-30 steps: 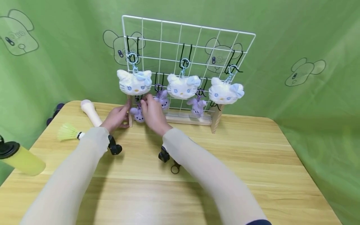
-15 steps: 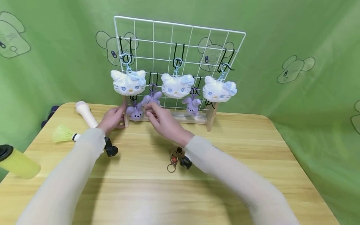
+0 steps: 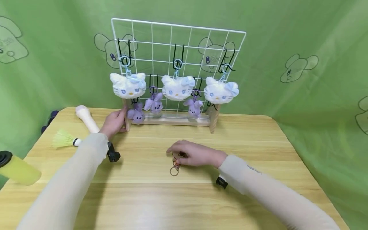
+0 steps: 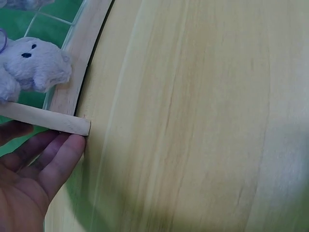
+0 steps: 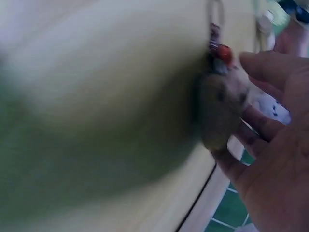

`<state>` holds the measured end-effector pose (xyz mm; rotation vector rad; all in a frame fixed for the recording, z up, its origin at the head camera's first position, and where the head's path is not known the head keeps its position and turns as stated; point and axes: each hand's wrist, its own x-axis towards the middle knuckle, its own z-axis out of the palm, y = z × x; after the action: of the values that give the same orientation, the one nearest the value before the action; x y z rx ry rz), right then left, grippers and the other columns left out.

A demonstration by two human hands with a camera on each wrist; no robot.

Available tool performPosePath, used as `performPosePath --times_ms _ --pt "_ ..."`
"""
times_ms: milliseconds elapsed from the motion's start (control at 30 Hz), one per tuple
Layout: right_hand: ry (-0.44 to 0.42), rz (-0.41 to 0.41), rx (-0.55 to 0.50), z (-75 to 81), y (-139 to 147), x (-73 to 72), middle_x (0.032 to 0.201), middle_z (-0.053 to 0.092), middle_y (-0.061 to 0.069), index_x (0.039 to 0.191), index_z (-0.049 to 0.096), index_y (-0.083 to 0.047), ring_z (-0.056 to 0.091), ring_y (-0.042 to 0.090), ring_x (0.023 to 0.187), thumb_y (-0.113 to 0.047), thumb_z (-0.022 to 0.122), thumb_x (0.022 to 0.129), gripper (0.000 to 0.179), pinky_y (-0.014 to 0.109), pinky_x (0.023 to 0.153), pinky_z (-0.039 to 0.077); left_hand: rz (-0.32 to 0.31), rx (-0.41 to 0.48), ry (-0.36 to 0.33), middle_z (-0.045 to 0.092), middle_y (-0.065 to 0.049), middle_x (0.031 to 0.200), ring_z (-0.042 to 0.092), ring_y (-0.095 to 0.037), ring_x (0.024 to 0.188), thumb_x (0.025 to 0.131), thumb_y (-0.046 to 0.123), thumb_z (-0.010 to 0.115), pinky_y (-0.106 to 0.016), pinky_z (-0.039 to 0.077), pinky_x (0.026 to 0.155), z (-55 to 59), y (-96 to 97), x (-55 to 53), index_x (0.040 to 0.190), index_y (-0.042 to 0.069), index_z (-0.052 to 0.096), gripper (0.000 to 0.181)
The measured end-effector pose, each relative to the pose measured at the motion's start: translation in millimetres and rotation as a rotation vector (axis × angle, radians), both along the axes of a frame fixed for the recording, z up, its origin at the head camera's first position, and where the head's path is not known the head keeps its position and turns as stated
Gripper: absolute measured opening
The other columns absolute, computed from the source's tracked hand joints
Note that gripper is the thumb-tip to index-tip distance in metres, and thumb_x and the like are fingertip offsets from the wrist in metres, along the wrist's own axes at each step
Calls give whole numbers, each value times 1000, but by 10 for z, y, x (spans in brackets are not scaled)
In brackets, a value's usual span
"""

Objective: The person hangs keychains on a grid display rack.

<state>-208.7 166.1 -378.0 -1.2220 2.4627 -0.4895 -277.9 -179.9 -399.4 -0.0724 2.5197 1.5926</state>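
Note:
My left hand point(image 3: 113, 122) rests against the wooden foot point(image 4: 63, 123) at the left end of a white wire grid rack point(image 3: 178, 25), fingertips on its outer side. My right hand point(image 3: 196, 154) is curled round a small brown plush keychain point(image 5: 215, 111) low over the table, thumb close to its orange bead point(image 5: 224, 53). Its metal ring point(image 3: 174, 171) sticks out toward the near side. Black hooks on the rack bear three white cat-face plush keychains point(image 3: 176, 89) above and three purple bunny plush keychains point(image 3: 155, 103) below.
On the left of the wooden table point(image 3: 138, 204) lie a pale microphone point(image 3: 86, 118), a yellow shuttlecock point(image 3: 64, 140) and a yellow bottle point(image 3: 21, 171) with a black lid. A green curtain point(image 3: 273, 38) surrounds the table behind and at the sides.
My right hand has left the lower left purple bunny and come down and right to the brown plush keychain. The left hand stays at the rack's foot. The head view has shifted slightly.

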Motion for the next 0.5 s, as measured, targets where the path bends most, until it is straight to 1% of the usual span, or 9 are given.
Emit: performPosePath --times_ms 100,200,300,367,433,500 --pt "40 39 69 -53 38 77 152 56 13 146 60 -16 53 29 140 -19 67 101 46 47 124 46 13 -32 19 53 -31 149 65 -43 122 105 72 21 -42 65 97 -9 7 -8 158 1 41 91" --pt "52 25 112 -64 43 130 155 53 13 146 61 -20 50 29 143 -20 69 99 48 47 125 45 20 -66 38 51 -31 153 65 -44 121 105 71 20 -45 65 98 -16 16 -14 158 1 41 90" --pt "31 18 126 -62 37 167 158 49 13 145 61 -21 48 29 145 -24 72 97 50 47 126 44 23 -104 56 51 -31 154 64 -45 123 106 70 18 -50 61 103 -23 16 -12 156 0 44 91" --pt "24 27 133 -62 28 190 161 47 12 146 60 -21 48 30 147 -27 74 96 52 48 127 43 24 -124 64 51 -32 153 64 -45 122 106 70 16 -53 59 105 -19 18 -1 154 -2 46 91" --pt "35 46 135 -61 12 221 162 48 10 146 61 -20 48 29 148 -31 74 97 52 47 127 42 23 -141 68 51 -33 153 63 -46 124 106 70 15 -55 57 108 -14 20 8 153 -3 47 92" --pt "62 67 122 -60 -6 250 159 51 8 143 63 -17 52 28 145 -31 73 98 49 46 126 44 22 -152 71 50 -33 154 62 -47 126 106 69 14 -55 56 109 -2 28 19 153 -4 47 93"
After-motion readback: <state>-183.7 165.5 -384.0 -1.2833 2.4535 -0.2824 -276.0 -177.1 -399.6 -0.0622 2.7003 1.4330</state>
